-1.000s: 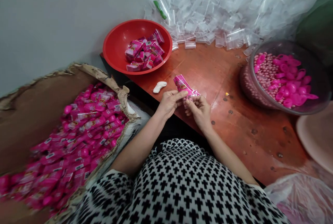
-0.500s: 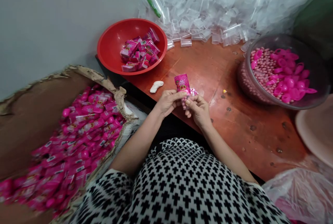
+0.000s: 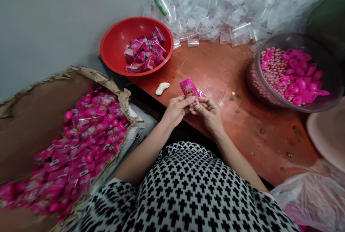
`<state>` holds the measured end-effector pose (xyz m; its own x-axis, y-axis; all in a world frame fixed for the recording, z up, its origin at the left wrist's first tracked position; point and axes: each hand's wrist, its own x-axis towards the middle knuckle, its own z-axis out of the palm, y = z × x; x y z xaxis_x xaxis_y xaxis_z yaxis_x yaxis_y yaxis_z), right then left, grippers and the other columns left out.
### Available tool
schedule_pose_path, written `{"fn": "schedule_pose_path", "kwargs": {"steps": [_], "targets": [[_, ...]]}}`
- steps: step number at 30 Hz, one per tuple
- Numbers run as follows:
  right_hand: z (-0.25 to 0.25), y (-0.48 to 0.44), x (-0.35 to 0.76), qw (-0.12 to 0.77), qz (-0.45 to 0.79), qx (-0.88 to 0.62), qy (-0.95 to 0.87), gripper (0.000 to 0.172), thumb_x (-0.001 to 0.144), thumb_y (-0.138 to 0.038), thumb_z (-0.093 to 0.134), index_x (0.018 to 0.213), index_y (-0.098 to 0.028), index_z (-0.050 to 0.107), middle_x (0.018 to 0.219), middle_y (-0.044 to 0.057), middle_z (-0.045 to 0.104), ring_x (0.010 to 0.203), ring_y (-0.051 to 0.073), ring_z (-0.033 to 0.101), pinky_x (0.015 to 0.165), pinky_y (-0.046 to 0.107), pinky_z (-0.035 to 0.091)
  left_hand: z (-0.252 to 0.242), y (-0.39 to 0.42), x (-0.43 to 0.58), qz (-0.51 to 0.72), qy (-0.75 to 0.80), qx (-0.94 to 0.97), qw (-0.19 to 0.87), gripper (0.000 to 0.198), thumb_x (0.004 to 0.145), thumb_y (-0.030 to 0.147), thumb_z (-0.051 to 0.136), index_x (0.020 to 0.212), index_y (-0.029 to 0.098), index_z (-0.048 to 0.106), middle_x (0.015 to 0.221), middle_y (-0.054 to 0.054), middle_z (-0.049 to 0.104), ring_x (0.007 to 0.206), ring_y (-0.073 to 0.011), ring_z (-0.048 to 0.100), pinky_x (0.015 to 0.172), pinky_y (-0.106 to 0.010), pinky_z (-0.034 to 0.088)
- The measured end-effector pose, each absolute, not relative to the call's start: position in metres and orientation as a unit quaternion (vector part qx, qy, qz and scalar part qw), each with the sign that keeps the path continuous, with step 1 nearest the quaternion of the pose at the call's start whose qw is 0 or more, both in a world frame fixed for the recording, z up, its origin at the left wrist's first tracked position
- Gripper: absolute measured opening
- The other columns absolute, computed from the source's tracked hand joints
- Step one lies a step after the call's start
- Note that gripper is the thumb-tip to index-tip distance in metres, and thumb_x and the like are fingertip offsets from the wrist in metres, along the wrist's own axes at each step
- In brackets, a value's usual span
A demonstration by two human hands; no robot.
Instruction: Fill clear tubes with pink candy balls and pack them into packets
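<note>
Glossy packet of thin plastic (image 3: 188, 87)

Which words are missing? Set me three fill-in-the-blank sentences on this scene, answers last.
1. The packet held by the left hand and right hand is mostly ____.
2. The bowl holding the wrapped packs is ____.
3. The cardboard box is to the ____ of both hands.
Missing words: pink; red; left.

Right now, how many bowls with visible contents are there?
2: a red bowl of pink packets at the left, and a dark translucent bowl of pink beads and pink plastic pieces at the right. Others may be hidden.
</note>
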<state>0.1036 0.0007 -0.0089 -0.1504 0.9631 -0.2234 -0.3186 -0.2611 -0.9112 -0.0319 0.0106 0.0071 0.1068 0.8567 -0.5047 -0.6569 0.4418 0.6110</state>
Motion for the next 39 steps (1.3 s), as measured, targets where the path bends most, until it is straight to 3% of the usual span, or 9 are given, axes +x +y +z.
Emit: {"fn": "schedule_pose_path", "kwargs": {"steps": [8,11,14,18,21,25,29,33,39], "targets": [[-0.003,0.010,0.088,0.454,0.683,-0.442,-0.363,0.050,0.056,-0.051,0.090,0.075,-0.022,0.054,0.057,-0.008,0.068,0.048,0.011,0.066,0.048,0.021,0.056,0.018,-0.013,-0.041,0.540,0.411,0.126,0.723,0.022,0.066,0.022,0.089,0.069,0.008,0.072,0.071,-0.006,0.072,0.064,-0.0134,0.066,0.066,-0.027,0.056],[0.005,0.011,0.095,0.434,0.684,-0.436,-0.392,0.051,0.057,-0.057,0.088,0.076,-0.022,0.056,0.059,-0.005,0.070,0.048,0.011,0.065,0.046,0.021,0.054,0.034,-0.027,-0.072,0.680,0.412,0.094,0.599,0.029,0.081,0.043,0.078,0.085,0.014,0.074,0.089,-0.006,0.078,0.085,-0.0176,0.074,0.084,-0.032,0.059],[0.008,0.017,0.113,0.462,0.635,-0.465,-0.408,0.048,0.064,-0.059,0.083,0.077,-0.022,0.056,0.062,-0.003,0.070,0.049,0.011,0.064,0.045,0.020,0.051,0.042,-0.039,-0.103,0.799,0.404,0.086,0.437,0.065,0.092,0.072,0.044,0.104,0.015,0.072,0.094,-0.003,0.080,0.088,-0.0147,0.074,0.089,-0.028,0.059],[0.000,0.023,0.141,0.458,0.529,-0.537,-0.472,0.037,0.078,-0.056,0.073,0.079,-0.022,0.058,0.068,0.000,0.070,0.053,0.014,0.064,0.051,0.026,0.053,0.021,-0.036,-0.103,0.721,0.508,0.162,0.443,0.048,0.085,0.062,0.065,0.108,0.020,0.072,0.099,-0.004,0.079,0.090,-0.0176,0.075,0.094,-0.032,0.057],[-0.009,0.022,0.152,0.348,0.363,-0.594,-0.628,0.022,0.090,-0.042,0.063,0.089,-0.021,0.068,0.084,0.008,0.076,0.078,0.024,0.072,0.078,0.042,0.059,-0.002,-0.021,-0.077,0.587,0.576,0.371,0.432,0.032,0.079,0.038,0.078,0.107,0.022,0.075,0.123,-0.007,0.074,0.119,-0.0212,0.066,0.115,-0.034,0.041],[-0.019,0.016,0.148,0.166,0.196,-0.565,-0.784,0.030,0.096,-0.025,0.054,0.119,-0.013,0.071,0.133,0.019,0.067,0.131,0.037,0.057,0.113,0.057,0.038,-0.020,-0.001,-0.052,0.439,0.575,0.571,0.388,0.038,0.080,0.026,0.074,0.118,0.023,0.073,0.144,-0.009,0.061,0.150,-0.0253,0.037,0.128,-0.041,0.011],[-0.024,0.015,0.122,0.074,0.191,-0.539,-0.817,0.043,0.101,-0.023,0.046,0.140,-0.008,0.058,0.151,0.018,0.052,0.144,0.034,0.046,0.122,0.053,0.029,-0.029,0.007,-0.048,0.277,0.604,0.685,0.298,0.050,0.091,0.030,0.056,0.137,0.011,0.060,0.155,-0.019,0.045,0.154,-0.0348,0.026,0.126,-0.056,0.007],[-0.025,0.038,0.103,0.100,0.196,-0.530,-0.819,0.044,0.103,-0.027,0.044,0.144,-0.012,0.052,0.155,0.015,0.049,0.149,0.028,0.039,0.125,0.051,0.024,-0.043,0.015,-0.051,0.248,0.615,0.718,0.211,0.065,0.097,0.038,0.039,0.150,0.000,0.040,0.156,-0.029,0.038,0.154,-0.0395,0.022,0.124,-0.061,0.013],[0.040,0.050,0.177,0.238,0.229,-0.567,-0.754,0.041,0.098,-0.027,0.056,0.135,-0.011,0.059,0.141,0.018,0.062,0.128,0.024,0.061,0.108,0.037,0.047,-0.057,0.018,-0.052,0.306,0.628,0.698,0.159,0.085,0.097,0.053,0.038,0.154,-0.009,0.025,0.157,-0.035,0.032,0.153,-0.0410,0.024,0.125,-0.057,0.019]]}}
